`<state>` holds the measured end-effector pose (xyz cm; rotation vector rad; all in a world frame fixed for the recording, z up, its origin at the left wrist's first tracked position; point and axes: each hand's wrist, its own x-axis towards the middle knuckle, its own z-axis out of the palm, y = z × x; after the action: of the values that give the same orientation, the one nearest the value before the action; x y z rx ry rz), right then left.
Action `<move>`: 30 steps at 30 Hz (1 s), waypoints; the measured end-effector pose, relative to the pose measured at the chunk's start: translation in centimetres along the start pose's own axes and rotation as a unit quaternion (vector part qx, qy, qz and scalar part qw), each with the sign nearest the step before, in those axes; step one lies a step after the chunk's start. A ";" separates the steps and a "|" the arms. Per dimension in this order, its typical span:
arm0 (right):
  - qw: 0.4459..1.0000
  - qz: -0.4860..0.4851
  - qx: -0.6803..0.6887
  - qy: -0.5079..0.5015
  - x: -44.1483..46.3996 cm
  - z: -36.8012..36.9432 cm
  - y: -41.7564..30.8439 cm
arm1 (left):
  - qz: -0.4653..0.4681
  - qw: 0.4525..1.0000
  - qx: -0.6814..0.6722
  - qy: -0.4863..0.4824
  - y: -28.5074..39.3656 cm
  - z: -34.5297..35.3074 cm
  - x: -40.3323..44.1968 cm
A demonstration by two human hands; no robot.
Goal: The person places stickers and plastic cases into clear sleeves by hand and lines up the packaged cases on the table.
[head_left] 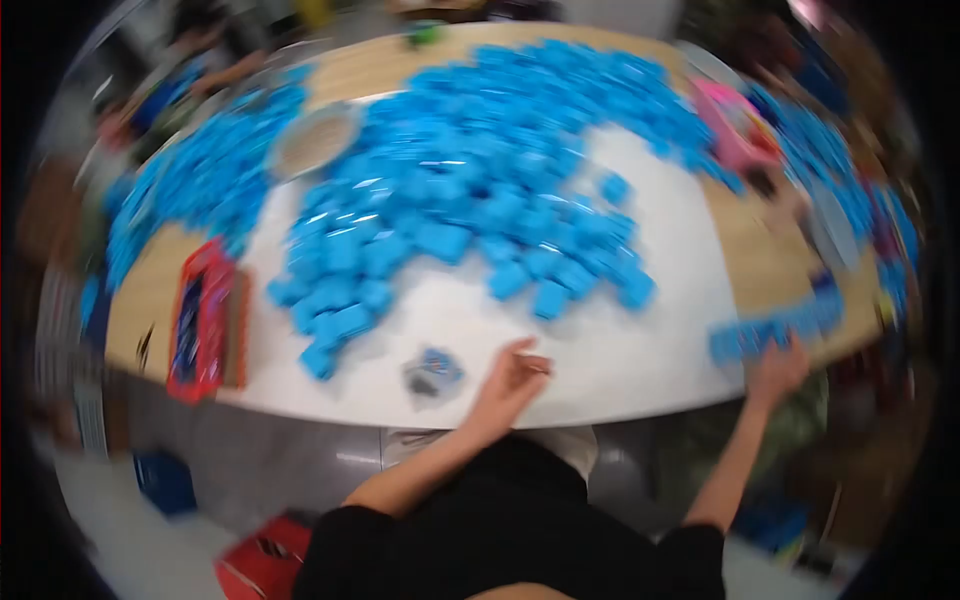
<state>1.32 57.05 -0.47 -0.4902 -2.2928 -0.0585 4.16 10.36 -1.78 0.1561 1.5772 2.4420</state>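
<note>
My left hand (518, 370) is over the white sheet (675, 270) near the front edge, fingers curled together; whatever they may hold is hidden. To its left lies a small clear packet (433, 372) with blue and grey bits. My right hand (780, 368) reaches out to the right, its fingers closed at the lower edge of a long blue strip (775, 328), blurred by motion. A big heap of small blue square packets (440, 200) spreads over the sheet beyond both hands.
A red container (200, 325) stands at the left edge. A round bowl (318, 140) sits by the heap. On the right are a pink basket (738, 125) and more blue packets (825, 140). Other people work at the far left and right.
</note>
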 end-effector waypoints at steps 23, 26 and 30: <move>0.760 -0.340 0.465 -0.303 -21.1 -6.4 -39.8 | 0.113 0.943 -0.001 0.312 6.9 -11.2 -8.2; 0.756 -0.322 0.472 -0.319 -21.0 -5.9 -39.8 | 0.116 0.942 0.008 0.315 5.9 -12.2 -8.0; 0.750 -0.243 0.511 -0.343 -20.0 -6.5 -40.4 | 0.070 0.948 0.106 0.290 5.7 -12.1 -7.9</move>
<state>3.55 11.85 -5.74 0.7934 -2.6031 1.2444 8.45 -4.57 -1.35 -0.4791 2.1282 2.5606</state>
